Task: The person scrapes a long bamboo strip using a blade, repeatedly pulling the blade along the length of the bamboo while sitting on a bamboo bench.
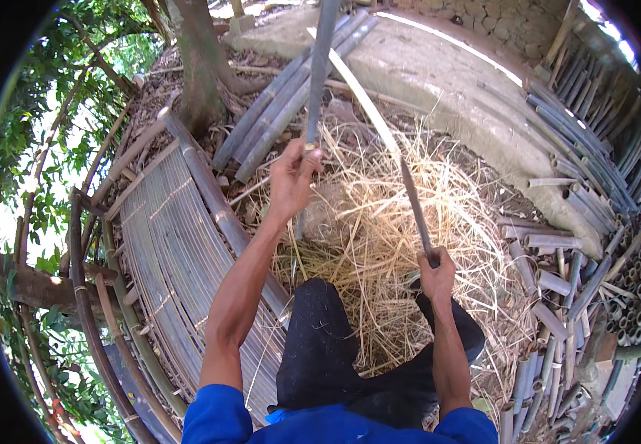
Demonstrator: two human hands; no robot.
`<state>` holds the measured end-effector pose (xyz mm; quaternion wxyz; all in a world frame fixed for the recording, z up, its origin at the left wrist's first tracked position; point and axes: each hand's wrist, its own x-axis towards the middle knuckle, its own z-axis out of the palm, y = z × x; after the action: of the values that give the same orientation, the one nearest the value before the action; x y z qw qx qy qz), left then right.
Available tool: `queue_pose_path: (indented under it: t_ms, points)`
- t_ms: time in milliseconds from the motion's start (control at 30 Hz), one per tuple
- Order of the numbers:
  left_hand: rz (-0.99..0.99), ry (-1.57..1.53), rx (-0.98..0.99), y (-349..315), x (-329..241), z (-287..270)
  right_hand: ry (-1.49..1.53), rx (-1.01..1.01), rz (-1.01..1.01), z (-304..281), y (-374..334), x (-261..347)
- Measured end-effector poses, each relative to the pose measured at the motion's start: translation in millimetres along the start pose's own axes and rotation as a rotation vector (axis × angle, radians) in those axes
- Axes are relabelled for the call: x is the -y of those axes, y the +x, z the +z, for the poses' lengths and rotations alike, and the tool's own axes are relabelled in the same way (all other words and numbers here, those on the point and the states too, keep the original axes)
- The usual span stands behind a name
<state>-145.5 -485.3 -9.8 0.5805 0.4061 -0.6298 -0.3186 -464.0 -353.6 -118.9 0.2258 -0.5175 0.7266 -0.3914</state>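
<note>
My left hand (294, 177) is raised in front of me, fingers closed around the near end of a grey bamboo piece (320, 74) that runs up past the top edge. Lower and to the right, my right hand (436, 275) grips a long, narrow strip (413, 196). It is dark near the hand and brightly lit farther out, slanting up and left toward the bamboo piece. Whether it is a blade or a split strip I cannot tell. Both hang over a heap of pale shavings (387, 274) around my legs. Whether the two pieces touch is unclear.
A slatted bamboo bench (169, 214) stands at my left. Bamboo poles (276, 111) lie beyond it near a tree trunk (198, 66). A low concrete ledge (439, 92) curves along the far side. Cut bamboo pieces (553, 240) and stacked tubes (635, 303) crowd the right.
</note>
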Motion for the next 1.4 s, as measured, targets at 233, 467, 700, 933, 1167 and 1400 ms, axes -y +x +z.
queue_pose_path:
  t_ms: [233,467,700,933,1167,1400]
  points:
    - [-0.056,0.037,-0.210,-50,-108,-37,0.483,0.009,-0.122,-52,-20,58]
    - [-0.310,-0.042,-0.099,-156,-142,-5,0.032,0.138,-0.253,-59,-62,129]
    - [-0.323,-0.111,-0.018,-195,-143,14,-0.259,0.262,-0.633,-64,-89,151]
    - [-0.494,-0.129,-0.003,-224,-144,4,-0.303,0.338,-0.585,-62,-89,146]
    - [-0.702,0.082,0.082,-279,-160,-27,-0.301,0.197,-0.241,-67,14,104]
    - [-1.085,-0.077,0.104,-321,-178,-65,-0.499,0.140,-0.220,-86,38,94]
